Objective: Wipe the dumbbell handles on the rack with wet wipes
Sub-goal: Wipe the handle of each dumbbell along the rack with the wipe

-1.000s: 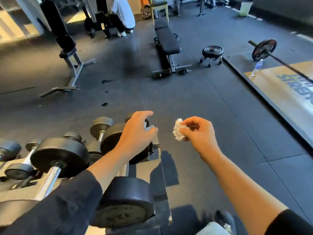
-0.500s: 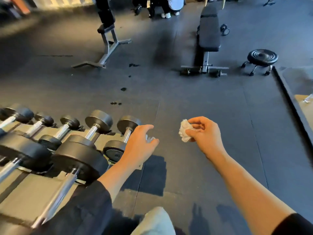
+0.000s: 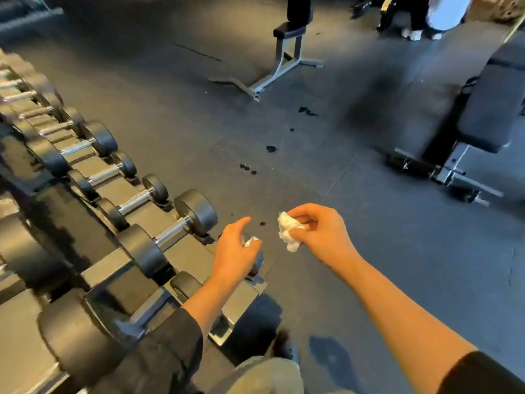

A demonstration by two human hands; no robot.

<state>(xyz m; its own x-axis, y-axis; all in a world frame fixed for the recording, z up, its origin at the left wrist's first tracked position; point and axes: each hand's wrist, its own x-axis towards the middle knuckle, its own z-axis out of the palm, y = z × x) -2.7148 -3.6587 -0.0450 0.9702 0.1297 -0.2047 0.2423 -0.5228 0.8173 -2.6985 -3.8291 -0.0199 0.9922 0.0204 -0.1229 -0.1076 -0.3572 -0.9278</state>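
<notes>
A long dumbbell rack runs along the left, carrying several black dumbbells with chrome handles; one dumbbell lies just left of my hands. My left hand hovers over the rack's near end and holds a small white wipe between thumb and fingers, covering the dumbbell beneath it. My right hand is raised over the floor to the right of the rack and pinches a crumpled white wet wipe.
A black weight bench stands at the right. A metal-framed seat is farther back at centre. A person's legs and shoes show at the top right. Dark spots mark the rubber floor.
The view has swung left, bringing more of the rack into sight. Both hands keep their wipes and stay close together by the rack's near end.
</notes>
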